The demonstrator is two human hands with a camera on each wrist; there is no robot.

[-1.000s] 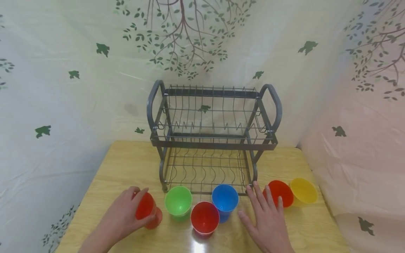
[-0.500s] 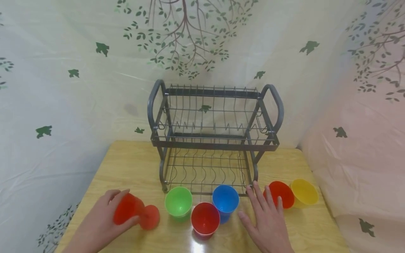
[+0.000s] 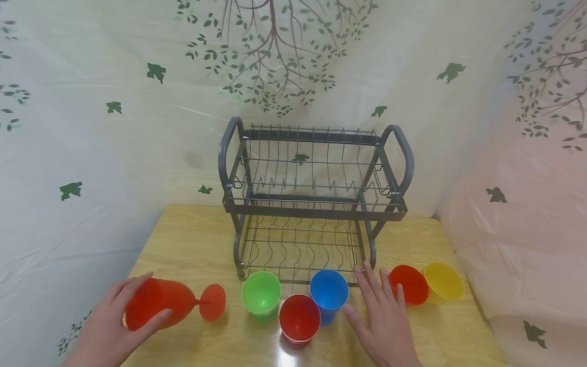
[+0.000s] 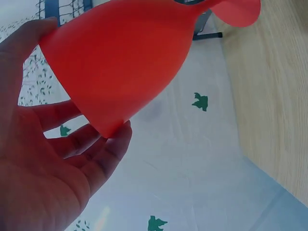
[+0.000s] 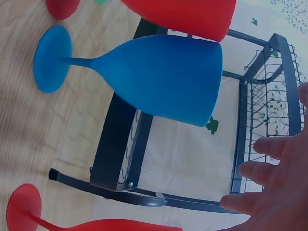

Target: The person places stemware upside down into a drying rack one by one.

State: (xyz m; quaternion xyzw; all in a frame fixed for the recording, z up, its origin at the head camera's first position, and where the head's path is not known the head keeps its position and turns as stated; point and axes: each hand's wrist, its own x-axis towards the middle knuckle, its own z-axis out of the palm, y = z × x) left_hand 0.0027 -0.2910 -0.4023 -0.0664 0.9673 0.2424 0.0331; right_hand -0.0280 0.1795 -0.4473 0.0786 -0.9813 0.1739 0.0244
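My left hand point(image 3: 103, 323) grips a red plastic goblet point(image 3: 167, 303) by its bowl near the rim, at the table's left. The goblet is tipped sideways, its round foot pointing right. In the left wrist view, thumb and fingers point(image 4: 113, 149) pinch the rim of the red bowl point(image 4: 125, 57). My right hand point(image 3: 385, 321) is spread with straight fingers and holds nothing, between a blue goblet point(image 3: 329, 289) and another red goblet point(image 3: 410, 285). The right wrist view shows the blue goblet point(image 5: 159, 79) upright on its foot, apart from the fingertips point(image 5: 236, 203).
A green goblet point(image 3: 261, 293) and a third red goblet point(image 3: 300, 318) stand near the blue one. At the far right is a yellow goblet point(image 3: 445, 282). Behind them a dark two-tier dish rack point(image 3: 316, 211) stands on the wooden table point(image 3: 179, 239), before a leaf-patterned sheet point(image 3: 137, 153).
My left hand has moved left with the red goblet, turning it from nearly upright onto its side, foot to the right. My right hand has barely moved.
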